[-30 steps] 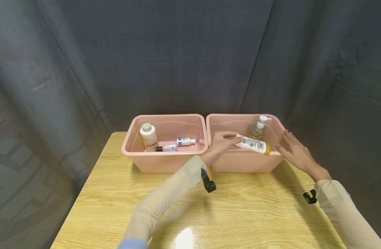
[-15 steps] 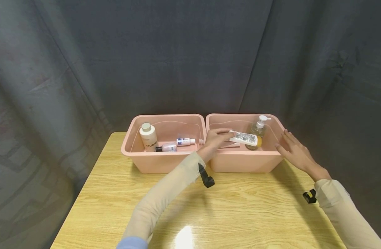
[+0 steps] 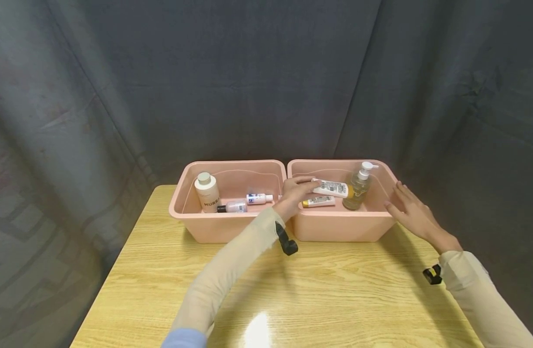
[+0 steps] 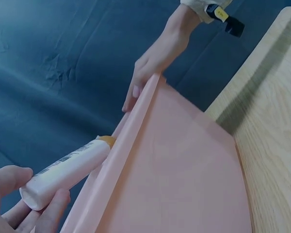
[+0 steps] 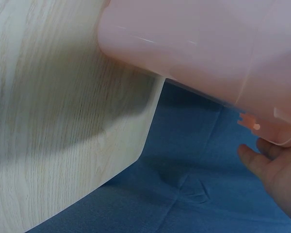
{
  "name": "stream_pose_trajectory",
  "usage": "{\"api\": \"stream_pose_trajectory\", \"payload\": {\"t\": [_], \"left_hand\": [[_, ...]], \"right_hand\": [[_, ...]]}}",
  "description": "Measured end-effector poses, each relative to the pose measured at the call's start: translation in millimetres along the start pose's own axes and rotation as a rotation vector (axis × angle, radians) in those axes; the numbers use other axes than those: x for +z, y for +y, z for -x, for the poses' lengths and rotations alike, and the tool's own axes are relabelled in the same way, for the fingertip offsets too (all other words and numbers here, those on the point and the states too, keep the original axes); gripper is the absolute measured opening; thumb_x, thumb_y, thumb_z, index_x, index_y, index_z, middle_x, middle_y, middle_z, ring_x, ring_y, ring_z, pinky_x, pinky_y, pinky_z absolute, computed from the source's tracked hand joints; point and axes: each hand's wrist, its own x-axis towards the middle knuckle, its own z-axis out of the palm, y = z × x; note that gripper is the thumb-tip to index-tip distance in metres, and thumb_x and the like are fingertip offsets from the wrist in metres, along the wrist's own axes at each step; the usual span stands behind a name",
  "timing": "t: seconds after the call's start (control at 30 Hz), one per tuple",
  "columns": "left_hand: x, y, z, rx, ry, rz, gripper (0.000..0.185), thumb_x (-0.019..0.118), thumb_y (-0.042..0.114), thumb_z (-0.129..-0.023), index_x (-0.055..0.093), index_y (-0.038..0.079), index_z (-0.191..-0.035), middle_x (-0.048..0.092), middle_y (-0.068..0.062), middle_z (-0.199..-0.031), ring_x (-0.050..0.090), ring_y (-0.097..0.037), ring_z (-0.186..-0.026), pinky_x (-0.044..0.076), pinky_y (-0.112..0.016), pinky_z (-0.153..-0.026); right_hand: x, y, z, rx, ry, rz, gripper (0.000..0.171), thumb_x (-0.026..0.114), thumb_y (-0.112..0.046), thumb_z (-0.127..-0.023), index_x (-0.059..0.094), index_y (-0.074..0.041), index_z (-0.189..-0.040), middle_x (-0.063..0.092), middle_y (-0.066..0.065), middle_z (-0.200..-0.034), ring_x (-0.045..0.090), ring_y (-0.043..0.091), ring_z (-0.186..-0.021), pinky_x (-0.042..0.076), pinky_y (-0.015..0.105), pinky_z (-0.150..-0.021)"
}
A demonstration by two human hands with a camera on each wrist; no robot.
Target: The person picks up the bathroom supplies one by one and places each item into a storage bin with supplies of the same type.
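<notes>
Pink plastic, twice over: two tubs sit side by side at the far edge of the wooden tabletop [image 3: 318, 290], and my left hand [image 3: 294, 193] reaches over the right-hand pink tub [image 3: 340, 227] near its left wall. Its grip is clamped on the crimped end of a white squeeze tube with a printed label and a yellow cap [image 3: 332, 187]; the left wrist view shows the fingers [image 4: 19, 204] pinching that end, with the tube held above the tub's rim.

A second ago the tube was low and near the tub's front right; now it has been carried up and leftward, toward the wall shared with the left-hand pink tub [image 3: 223, 227]. I judge it is being moved across to that tub.

A smaller white tube with a yellow cap [image 3: 318, 201] now lies uncovered on the tub floor, beside a clear pump bottle of amber liquid [image 3: 358, 191] standing upright.

My right hand [image 3: 412, 212] has kept its place, fingers spread and straight against the tub's right wall, steadying it and holding nothing.
</notes>
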Motion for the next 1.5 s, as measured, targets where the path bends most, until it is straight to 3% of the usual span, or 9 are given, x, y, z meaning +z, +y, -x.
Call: {"api": "stream_pose_trajectory", "payload": {"t": [0.23, 0.5, 0.83, 1.5], "left_hand": [[-4.4, 3.6, -8.1, 0.014, 0.008, -0.027, 0.034, 0.078, 0.006, -0.085, 0.070, -0.003, -0.116, 0.073, -0.011, -0.099, 0.073, -0.026, -0.089, 0.056, -0.030, -0.083], [-4.7, 7.3, -17.0, 0.042, 0.122, -0.094, 0.030, 0.081, 0.003, -0.081, 0.073, -0.002, -0.110, 0.073, -0.008, -0.094, 0.070, -0.016, -0.079, 0.057, -0.026, -0.076], [-8.9, 11.3, -19.2, 0.006, 0.070, 0.021, 0.022, 0.077, 0.002, -0.085, 0.072, -0.003, -0.105, 0.071, -0.010, -0.092, 0.072, -0.021, -0.082, 0.057, -0.037, -0.085], [1.0, 15.5, -41.5, 0.026, 0.182, 0.061, 0.032, 0.075, -0.009, -0.082, 0.066, -0.012, -0.113, 0.069, -0.022, -0.101, 0.071, -0.034, -0.094, 0.058, -0.038, -0.079]], "right_hand": [[0.4, 0.1, 0.0, 0.002, -0.007, -0.001, 0.072, 0.047, -0.041, -0.103, 0.026, 0.008, -0.152, 0.009, 0.023, -0.162, 0.008, 0.042, -0.148, 0.020, 0.078, -0.100], [0.3, -0.1, -0.1, 0.005, -0.018, -0.008, 0.073, 0.047, -0.041, -0.102, 0.024, 0.007, -0.152, 0.008, 0.022, -0.162, 0.007, 0.041, -0.148, 0.019, 0.076, -0.102], [1.0, 1.8, -0.9, -0.006, -0.005, 0.001, 0.072, 0.048, -0.040, -0.102, 0.026, 0.009, -0.151, 0.010, 0.023, -0.162, 0.010, 0.043, -0.147, 0.021, 0.078, -0.099], [0.9, 0.7, -1.1, -0.013, 0.000, 0.010, 0.072, 0.048, -0.039, -0.103, 0.026, 0.009, -0.151, 0.011, 0.025, -0.161, 0.011, 0.044, -0.147, 0.021, 0.076, -0.101]]}}
